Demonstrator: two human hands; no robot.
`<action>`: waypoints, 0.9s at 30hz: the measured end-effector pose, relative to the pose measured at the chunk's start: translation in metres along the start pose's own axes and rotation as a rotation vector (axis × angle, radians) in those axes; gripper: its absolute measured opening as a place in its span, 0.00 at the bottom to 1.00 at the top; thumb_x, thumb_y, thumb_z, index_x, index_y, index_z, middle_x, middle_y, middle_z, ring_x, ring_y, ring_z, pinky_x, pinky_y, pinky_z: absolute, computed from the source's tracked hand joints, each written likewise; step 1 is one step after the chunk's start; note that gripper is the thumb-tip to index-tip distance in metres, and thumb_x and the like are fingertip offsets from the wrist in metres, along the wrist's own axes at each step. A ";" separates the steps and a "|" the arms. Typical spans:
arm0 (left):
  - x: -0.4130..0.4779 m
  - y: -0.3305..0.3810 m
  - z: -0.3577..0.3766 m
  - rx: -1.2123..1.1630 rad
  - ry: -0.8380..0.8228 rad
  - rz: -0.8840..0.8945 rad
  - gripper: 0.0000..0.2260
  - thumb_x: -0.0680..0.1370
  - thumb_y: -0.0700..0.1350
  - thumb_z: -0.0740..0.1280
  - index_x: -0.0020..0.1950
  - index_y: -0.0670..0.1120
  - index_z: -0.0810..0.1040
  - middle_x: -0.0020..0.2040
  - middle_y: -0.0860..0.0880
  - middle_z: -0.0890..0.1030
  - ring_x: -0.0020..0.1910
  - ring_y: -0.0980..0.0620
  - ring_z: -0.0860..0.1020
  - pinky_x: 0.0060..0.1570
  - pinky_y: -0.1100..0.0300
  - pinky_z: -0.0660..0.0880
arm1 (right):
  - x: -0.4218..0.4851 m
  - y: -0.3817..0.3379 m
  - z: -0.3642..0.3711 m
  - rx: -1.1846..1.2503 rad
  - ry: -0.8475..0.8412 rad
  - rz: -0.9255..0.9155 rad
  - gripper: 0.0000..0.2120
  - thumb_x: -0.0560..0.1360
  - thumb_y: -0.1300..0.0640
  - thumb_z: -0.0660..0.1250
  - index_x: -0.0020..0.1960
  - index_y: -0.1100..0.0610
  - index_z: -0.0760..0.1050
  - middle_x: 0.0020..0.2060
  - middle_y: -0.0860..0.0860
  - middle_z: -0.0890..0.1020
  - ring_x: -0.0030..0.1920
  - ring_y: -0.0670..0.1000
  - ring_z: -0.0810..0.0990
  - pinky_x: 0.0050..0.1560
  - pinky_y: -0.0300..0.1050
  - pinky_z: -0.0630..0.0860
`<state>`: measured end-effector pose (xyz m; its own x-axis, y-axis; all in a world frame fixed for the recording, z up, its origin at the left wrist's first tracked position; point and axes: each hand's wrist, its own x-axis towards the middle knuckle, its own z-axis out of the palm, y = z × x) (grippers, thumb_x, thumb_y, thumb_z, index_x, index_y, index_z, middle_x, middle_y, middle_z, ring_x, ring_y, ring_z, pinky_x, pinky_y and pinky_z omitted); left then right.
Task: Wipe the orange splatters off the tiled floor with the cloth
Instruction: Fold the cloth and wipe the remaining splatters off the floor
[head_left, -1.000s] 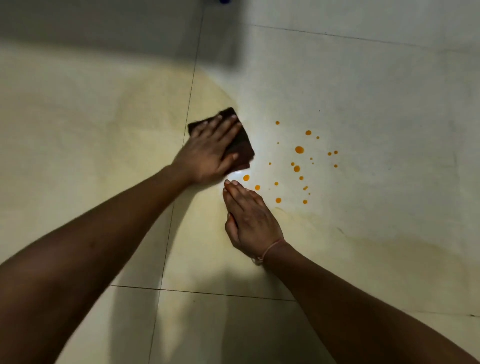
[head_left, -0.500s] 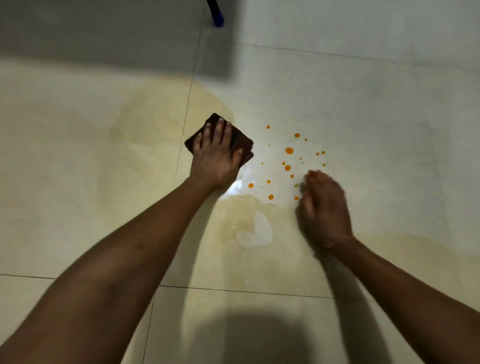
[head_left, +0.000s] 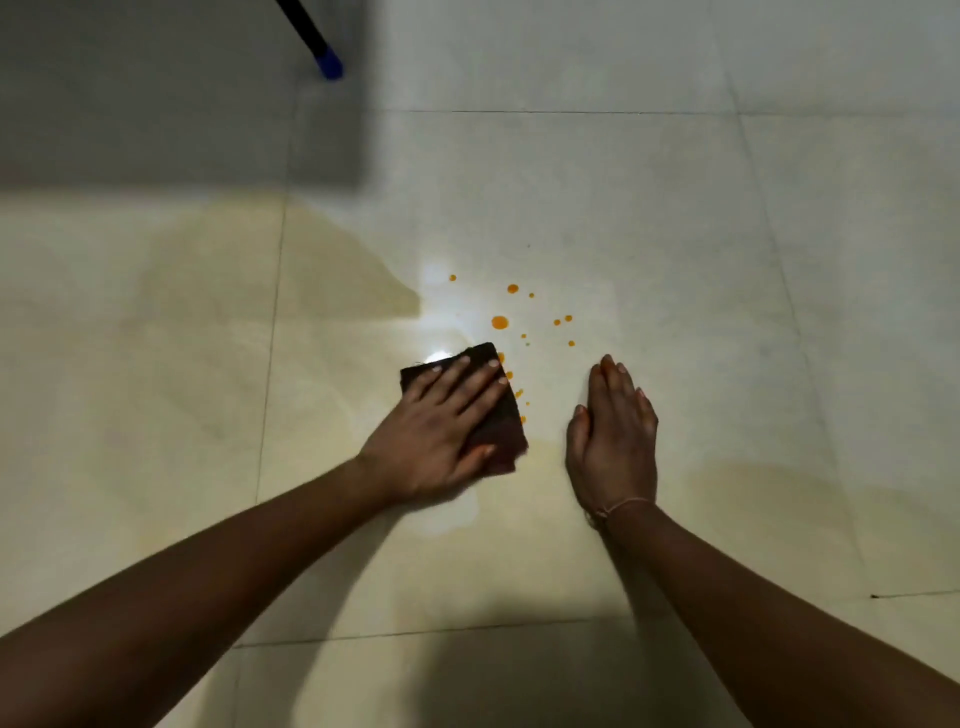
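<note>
While the left hand (head_left: 436, 431) presses the cloth (head_left: 505, 425), orange splatters (head_left: 500, 322) adjoin.

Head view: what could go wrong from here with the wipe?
1. The left hand presses the cloth flat; dragged across the orange drops, it may smear them rather than lift them.
2. The right hand lies flat on the floor beside the drops, so a wide stroke could push orange onto it.
3. A pale, wet-looking patch by the left wrist might let a hand slip.
</note>
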<state>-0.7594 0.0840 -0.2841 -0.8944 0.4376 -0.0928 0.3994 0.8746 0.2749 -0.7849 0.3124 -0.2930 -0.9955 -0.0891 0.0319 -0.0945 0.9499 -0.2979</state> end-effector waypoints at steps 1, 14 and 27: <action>0.018 -0.012 -0.002 0.018 0.043 -0.077 0.32 0.78 0.61 0.51 0.79 0.48 0.55 0.80 0.47 0.55 0.78 0.43 0.55 0.72 0.45 0.55 | 0.001 0.000 0.000 -0.010 0.006 -0.002 0.26 0.77 0.54 0.51 0.72 0.63 0.68 0.73 0.58 0.68 0.73 0.55 0.65 0.72 0.54 0.61; 0.115 -0.057 -0.031 -0.024 0.156 -0.513 0.30 0.79 0.60 0.50 0.79 0.48 0.56 0.79 0.44 0.57 0.77 0.39 0.55 0.72 0.43 0.53 | 0.000 0.005 0.004 -0.011 0.011 0.010 0.26 0.77 0.57 0.51 0.73 0.62 0.66 0.73 0.57 0.68 0.74 0.53 0.63 0.74 0.52 0.56; 0.162 -0.028 -0.033 -0.002 0.090 -0.379 0.30 0.79 0.61 0.50 0.78 0.49 0.56 0.78 0.44 0.58 0.77 0.40 0.55 0.72 0.45 0.52 | -0.002 0.008 0.009 0.098 0.058 0.029 0.26 0.75 0.60 0.49 0.72 0.64 0.65 0.72 0.58 0.69 0.73 0.53 0.61 0.74 0.50 0.55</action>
<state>-0.9224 0.1234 -0.2753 -0.9926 0.0629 -0.1035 0.0366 0.9704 0.2387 -0.7838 0.3175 -0.3040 -0.9962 -0.0415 0.0765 -0.0683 0.9177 -0.3914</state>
